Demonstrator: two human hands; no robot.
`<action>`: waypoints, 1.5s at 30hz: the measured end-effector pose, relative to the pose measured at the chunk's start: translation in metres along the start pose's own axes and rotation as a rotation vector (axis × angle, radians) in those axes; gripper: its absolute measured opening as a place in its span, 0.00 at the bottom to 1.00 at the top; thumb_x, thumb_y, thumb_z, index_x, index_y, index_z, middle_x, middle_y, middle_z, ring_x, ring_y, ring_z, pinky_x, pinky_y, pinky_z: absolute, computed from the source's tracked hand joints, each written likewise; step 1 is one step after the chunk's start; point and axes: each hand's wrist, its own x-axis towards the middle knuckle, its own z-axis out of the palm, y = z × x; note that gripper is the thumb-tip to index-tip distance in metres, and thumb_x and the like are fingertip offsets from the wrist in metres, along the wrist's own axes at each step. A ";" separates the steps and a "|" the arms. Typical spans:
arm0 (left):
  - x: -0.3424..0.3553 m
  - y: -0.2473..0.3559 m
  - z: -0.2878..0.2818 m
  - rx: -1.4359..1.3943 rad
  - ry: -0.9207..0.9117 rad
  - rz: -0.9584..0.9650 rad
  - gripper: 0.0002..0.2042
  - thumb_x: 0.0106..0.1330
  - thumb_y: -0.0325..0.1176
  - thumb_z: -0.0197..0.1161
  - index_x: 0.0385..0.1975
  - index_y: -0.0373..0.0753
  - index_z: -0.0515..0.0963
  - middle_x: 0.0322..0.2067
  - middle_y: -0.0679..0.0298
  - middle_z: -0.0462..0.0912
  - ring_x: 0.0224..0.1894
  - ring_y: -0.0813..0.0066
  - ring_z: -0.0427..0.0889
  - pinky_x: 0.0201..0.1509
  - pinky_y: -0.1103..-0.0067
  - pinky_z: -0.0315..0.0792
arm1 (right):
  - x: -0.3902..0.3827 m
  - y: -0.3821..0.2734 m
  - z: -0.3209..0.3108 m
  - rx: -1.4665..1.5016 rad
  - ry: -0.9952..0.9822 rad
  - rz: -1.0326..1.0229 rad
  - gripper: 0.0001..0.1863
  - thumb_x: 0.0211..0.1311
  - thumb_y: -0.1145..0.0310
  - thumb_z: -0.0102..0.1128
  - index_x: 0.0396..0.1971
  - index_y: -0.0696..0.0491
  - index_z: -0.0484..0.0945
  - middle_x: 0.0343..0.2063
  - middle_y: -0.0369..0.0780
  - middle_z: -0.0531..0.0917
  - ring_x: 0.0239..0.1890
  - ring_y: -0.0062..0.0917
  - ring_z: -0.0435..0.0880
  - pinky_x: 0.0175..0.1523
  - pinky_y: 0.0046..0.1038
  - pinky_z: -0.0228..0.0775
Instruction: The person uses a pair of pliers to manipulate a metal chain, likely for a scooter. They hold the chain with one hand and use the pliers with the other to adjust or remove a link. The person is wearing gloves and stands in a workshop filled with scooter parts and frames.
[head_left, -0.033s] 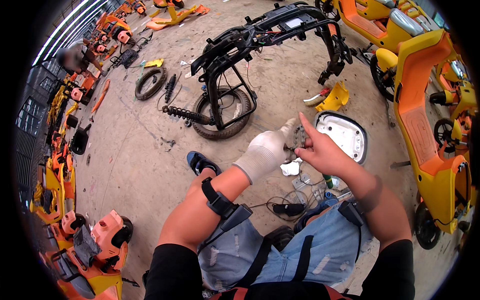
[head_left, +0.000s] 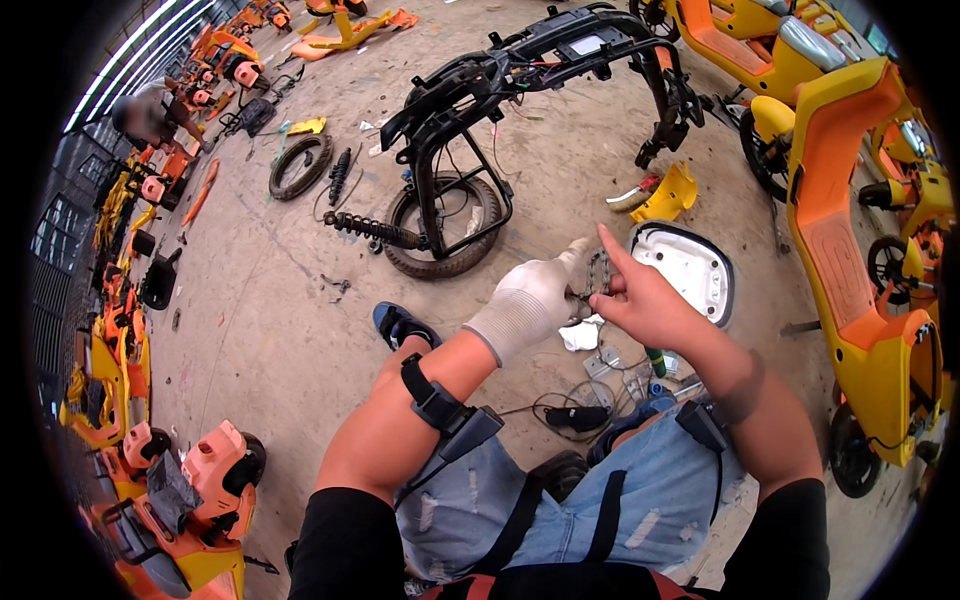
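Observation:
In front of me, my left hand (head_left: 535,298) wears a pale knit glove. Its index finger points forward while the other fingers are curled. My right hand (head_left: 640,298) is bare and meets it from the right, index finger raised, thumb and remaining fingers closed in. Between the two hands is a small dark metal part (head_left: 598,272) with a link-like, chain-like look; its exact kind is unclear and the fingers partly cover it. Just below the hands lies a crumpled white scrap (head_left: 581,335), and a white tray-like cover with a dark rim (head_left: 690,268) rests beyond my right hand.
A bare black scooter frame (head_left: 520,75) stands ahead, a loose tyre (head_left: 300,168) to its left. By my knees lie cables, brackets and a black pouch (head_left: 577,418). Yellow-orange scooter bodies (head_left: 845,220) line the right. A person (head_left: 155,120) bends at far left.

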 end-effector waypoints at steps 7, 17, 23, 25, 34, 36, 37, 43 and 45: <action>0.010 -0.026 -0.007 0.097 0.114 -0.073 0.21 0.63 0.40 0.63 0.54 0.38 0.76 0.39 0.52 0.85 0.44 0.56 0.84 0.50 0.67 0.77 | -0.001 0.012 -0.010 0.185 0.069 0.072 0.35 0.57 0.74 0.57 0.68 0.60 0.63 0.25 0.39 0.81 0.28 0.20 0.78 0.36 0.23 0.72; 0.011 -0.064 -0.019 0.086 0.361 -0.076 0.15 0.64 0.35 0.59 0.49 0.39 0.79 0.43 0.51 0.84 0.50 0.54 0.82 0.55 0.66 0.75 | 0.000 0.017 -0.016 0.205 0.104 0.064 0.15 0.62 0.69 0.61 0.44 0.63 0.80 0.24 0.33 0.81 0.26 0.15 0.76 0.34 0.21 0.69; 0.015 -0.058 -0.015 0.070 0.367 -0.118 0.15 0.66 0.40 0.56 0.44 0.36 0.80 0.42 0.48 0.84 0.47 0.50 0.82 0.53 0.61 0.75 | -0.006 0.004 -0.021 0.405 0.057 0.145 0.14 0.63 0.67 0.61 0.44 0.61 0.81 0.23 0.32 0.80 0.26 0.12 0.74 0.31 0.18 0.66; 0.018 -0.057 -0.014 0.173 0.260 -0.182 0.17 0.69 0.43 0.54 0.41 0.34 0.81 0.37 0.48 0.85 0.41 0.53 0.85 0.47 0.63 0.77 | -0.009 -0.004 -0.023 0.456 0.077 0.167 0.14 0.64 0.67 0.61 0.44 0.60 0.81 0.23 0.31 0.80 0.24 0.10 0.73 0.29 0.16 0.63; 0.021 -0.031 0.013 -0.352 -0.053 0.135 0.19 0.74 0.46 0.54 0.50 0.35 0.79 0.38 0.59 0.84 0.42 0.69 0.81 0.50 0.75 0.74 | 0.000 -0.009 -0.020 0.935 0.157 0.049 0.14 0.67 0.65 0.59 0.46 0.59 0.78 0.24 0.31 0.78 0.17 0.09 0.64 0.23 0.14 0.55; 0.021 -0.022 0.022 -0.566 -0.042 0.104 0.21 0.75 0.46 0.52 0.54 0.35 0.76 0.39 0.60 0.83 0.43 0.75 0.80 0.51 0.77 0.74 | 0.000 -0.011 -0.021 0.983 0.204 0.036 0.14 0.68 0.65 0.59 0.46 0.59 0.78 0.24 0.31 0.78 0.17 0.09 0.63 0.23 0.14 0.55; 0.020 -0.020 0.023 -0.618 -0.014 0.113 0.21 0.76 0.46 0.52 0.54 0.34 0.76 0.39 0.61 0.83 0.44 0.78 0.79 0.51 0.77 0.73 | 0.001 -0.013 -0.020 1.006 0.218 0.032 0.14 0.68 0.65 0.59 0.46 0.59 0.78 0.25 0.31 0.78 0.17 0.09 0.63 0.23 0.14 0.55; 0.017 -0.011 0.017 -0.824 -0.185 0.131 0.26 0.75 0.45 0.55 0.63 0.31 0.66 0.45 0.60 0.81 0.47 0.78 0.79 0.54 0.79 0.73 | 0.007 -0.010 -0.018 0.971 0.240 -0.016 0.15 0.69 0.65 0.59 0.49 0.59 0.76 0.27 0.32 0.80 0.18 0.09 0.64 0.25 0.14 0.57; 0.015 -0.003 0.015 -0.753 -0.177 0.106 0.29 0.73 0.41 0.59 0.66 0.30 0.61 0.45 0.58 0.81 0.46 0.77 0.80 0.53 0.79 0.74 | 0.008 -0.006 -0.016 0.934 0.260 -0.015 0.16 0.69 0.64 0.60 0.49 0.59 0.76 0.29 0.33 0.82 0.18 0.08 0.64 0.25 0.14 0.57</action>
